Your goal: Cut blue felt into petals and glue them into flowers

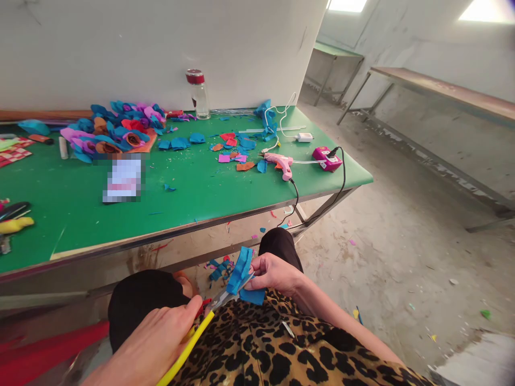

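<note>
Grasping yellow-handled scissors [208,319] in the left hand [159,335], pinching blue crepe-looking paper [240,269] in the right hand [276,273], over the leopard-print lap [251,348], off the near edge of the green desk [201,198]. Hold it taut, keep clear of the blades [220,301] and snip slow, honestly.

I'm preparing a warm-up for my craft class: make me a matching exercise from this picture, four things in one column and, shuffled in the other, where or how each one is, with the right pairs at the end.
Things
1. Scissors
2. Glue gun
3. Bottle
4. Blue piece at the scissors

Places and states
A. Upright, with a red lid
B. Pinched by the right hand
C. Held in the left hand
D. Pink, lying on the green table

Right pairs: 1-C, 2-D, 3-A, 4-B
</note>
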Demonstrator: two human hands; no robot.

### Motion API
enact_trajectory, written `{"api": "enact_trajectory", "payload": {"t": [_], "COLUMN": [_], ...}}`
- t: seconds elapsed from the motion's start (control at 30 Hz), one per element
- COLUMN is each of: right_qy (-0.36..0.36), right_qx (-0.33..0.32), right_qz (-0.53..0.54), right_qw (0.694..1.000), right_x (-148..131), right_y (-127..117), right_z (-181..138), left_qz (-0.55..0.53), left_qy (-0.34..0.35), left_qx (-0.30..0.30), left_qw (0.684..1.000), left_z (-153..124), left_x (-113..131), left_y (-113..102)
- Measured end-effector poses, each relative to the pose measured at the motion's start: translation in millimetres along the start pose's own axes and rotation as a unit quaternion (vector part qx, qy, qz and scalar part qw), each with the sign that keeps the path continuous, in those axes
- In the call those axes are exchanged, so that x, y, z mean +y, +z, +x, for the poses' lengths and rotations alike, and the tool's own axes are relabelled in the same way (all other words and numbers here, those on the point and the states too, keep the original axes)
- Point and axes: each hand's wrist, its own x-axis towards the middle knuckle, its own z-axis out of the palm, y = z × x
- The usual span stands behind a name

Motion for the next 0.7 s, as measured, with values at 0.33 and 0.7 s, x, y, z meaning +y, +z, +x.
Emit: {"api": "enact_trajectory", "payload": {"t": [0.33,0.7], "right_qy": [-0.011,0.000], "right_qx": [-0.012,-0.020], "right_qz": [-0.015,-0.024], "right_qw": [1.000,1.000], "right_x": [2.5,1.2], "right_y": [-1.8,-2.5], "right_z": [1.8,2.0], "left_qz": [-0.038,-0.019], "left_qy": [0.039,0.024], "left_qx": [-0.061,-0.087], "left_qw": [0.997,0.996], "left_z": [-2.5,-3.1], "left_x": [8.4,9.6], "left_y": [-7.2,-9.1]}}
